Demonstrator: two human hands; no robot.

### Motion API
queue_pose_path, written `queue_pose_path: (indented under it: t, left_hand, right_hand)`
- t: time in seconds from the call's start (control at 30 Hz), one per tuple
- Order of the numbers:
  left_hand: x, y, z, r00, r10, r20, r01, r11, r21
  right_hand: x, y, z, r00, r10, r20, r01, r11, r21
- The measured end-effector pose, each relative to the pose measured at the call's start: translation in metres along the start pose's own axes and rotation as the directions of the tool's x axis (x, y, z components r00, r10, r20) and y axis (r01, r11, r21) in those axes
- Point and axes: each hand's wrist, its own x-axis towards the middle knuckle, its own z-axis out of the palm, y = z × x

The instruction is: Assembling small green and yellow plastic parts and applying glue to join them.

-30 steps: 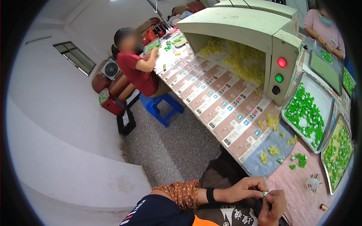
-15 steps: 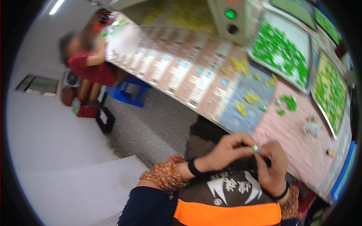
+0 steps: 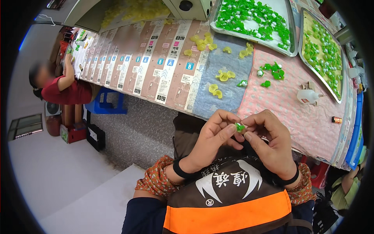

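Left hand [image 3: 212, 136] pinches a small green toy [image 3: 239, 127] in front of the apron [image 3: 230, 212]; the right hand [image 3: 272, 140] bends its fingertips close, whether gripping I cannot tell, as so tiny a piece likely demands. Loose yellow pieces [image 3: 223, 76] lie on the table's [image 3: 144, 58] blue cloth [image 3: 218, 60], perhaps for easy reach, while a rimmed tray [image 3: 255, 40] beyond probably stops green pieces [image 3: 249, 17] straying.

Small assembly workshop, long worktable [image 3: 156, 66], metal trays [image 3: 253, 39] of green parts [image 3: 253, 17], boxy machine [image 3: 196, 13], co-worker [image 3: 58, 91] in red
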Motion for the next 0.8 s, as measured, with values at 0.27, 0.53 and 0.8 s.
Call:
queue_pose_path:
  t: [0.27,0.53,0.8]
  left_hand:
    - [0.003,0.0,0.005,0.999,-0.007,-0.042,0.006,1.0,-0.026]
    - [0.001,-0.001,-0.002,0.999,0.036,-0.021,-0.033,0.989,0.142]
    - [-0.004,-0.005,-0.005,1.0,0.021,0.006,-0.021,0.997,0.07]
  right_hand:
    - [0.006,0.005,0.003,0.935,-0.356,0.009,0.317,0.821,-0.475]
    - [0.007,0.011,0.004,0.952,-0.307,0.014,0.286,0.87,-0.402]
    - [0.008,0.012,0.005,0.954,-0.299,0.039,0.294,0.897,-0.33]
